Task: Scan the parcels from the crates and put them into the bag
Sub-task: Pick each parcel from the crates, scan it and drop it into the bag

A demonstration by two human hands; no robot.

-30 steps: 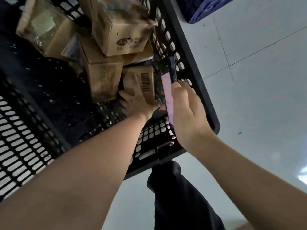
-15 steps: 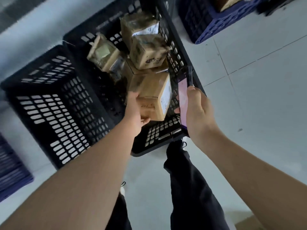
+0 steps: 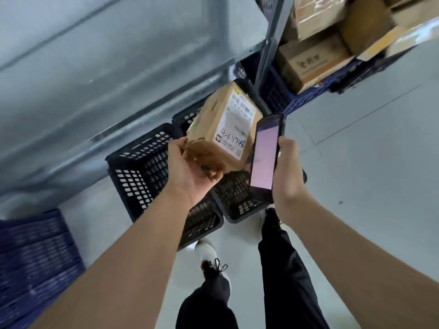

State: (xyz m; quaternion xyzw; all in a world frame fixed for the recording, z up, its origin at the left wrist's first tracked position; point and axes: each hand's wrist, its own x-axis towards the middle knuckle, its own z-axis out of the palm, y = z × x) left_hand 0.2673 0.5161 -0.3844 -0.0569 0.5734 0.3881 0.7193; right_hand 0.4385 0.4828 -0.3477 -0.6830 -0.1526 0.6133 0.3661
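The brown cardboard parcel [image 3: 222, 129] has been lifted clear of the black plastic crate [image 3: 142, 172], gripped underneath by the left hand [image 3: 190, 169]; the dark handheld scanner [image 3: 266, 157] is clasped in the right hand [image 3: 288, 172]. A slip is risked by the shallow grip.

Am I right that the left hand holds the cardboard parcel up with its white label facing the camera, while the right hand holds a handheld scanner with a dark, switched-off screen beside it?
Not quite. The head view shows the scanner in the right hand with its screen lit pale pink, not dark. The rest stands: the left hand holds the cardboard parcel up, white label toward the camera, scanner beside it.
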